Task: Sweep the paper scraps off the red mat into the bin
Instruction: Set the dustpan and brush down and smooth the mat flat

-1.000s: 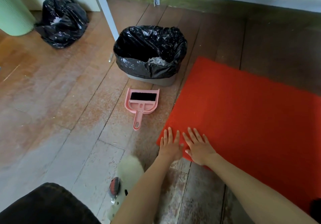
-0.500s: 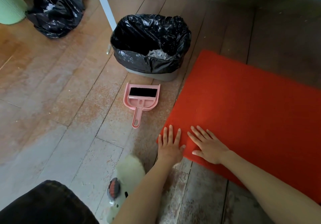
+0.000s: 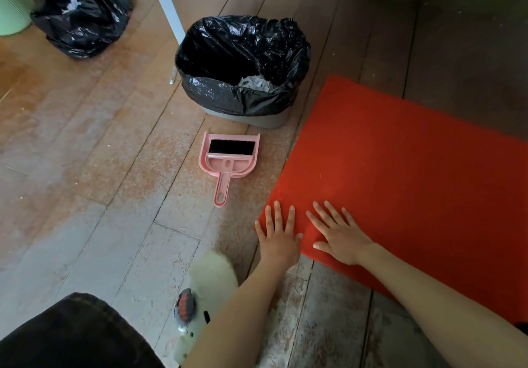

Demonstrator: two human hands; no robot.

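Our left hand (image 3: pixel 278 236) and right hand (image 3: pixel 340 236) lie flat and open, holding nothing, on the corner of the red mat (image 3: pixel 400 182), with the paper scraps (image 3: pixel 254 83) in the bin (image 3: pixel 211 93) ahead of our left hand, so we should press evenly to flatten it.

Both forearms are bare along their whole visible length, down to the left hand (image 3: pixel 278 242) and the right hand (image 3: pixel 340 236). The fingers (image 3: pixel 277 216) are slim, with short, plain nails. A knee or thigh is covered in dark, near-black fabric (image 3: pixel 71 336). Beside it, on the floor, shows a white fluffy slipper (image 3: pixel 213 275) with a grey-and-red patch. Whether it is worn cannot be told.
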